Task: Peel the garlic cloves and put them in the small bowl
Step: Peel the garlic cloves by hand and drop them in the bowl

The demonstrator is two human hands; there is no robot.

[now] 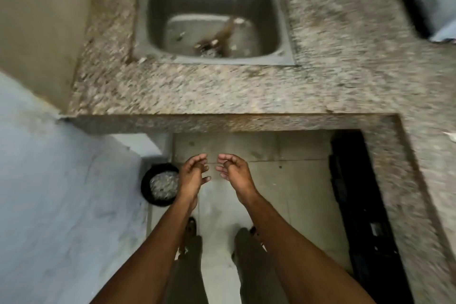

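Standing before the sink (209, 15), the person holds both hands out low, below the front edge of the bench (222, 91) and well short of the sink. The left hand (193, 175) and right hand (234, 173) face each other, near but not touching, fingers loosely curled; each grip is apart and holds nothing that can be seen. No garlic cloves and no small bowl show anywhere in view, so where they lie cannot be told. Scraps sit around the drain at the bottom of the sink, blurred beyond naming. A dark round bin (160, 186) with pale bits inside stands on the floor, left of the sink and just beside the left hand.

Judging by the empty hands, the step in hand is finding the garlic. Doing it well likely means steadying the head, since the view is smeared, and looking along the bench to the right of the sink before reaching for anything.
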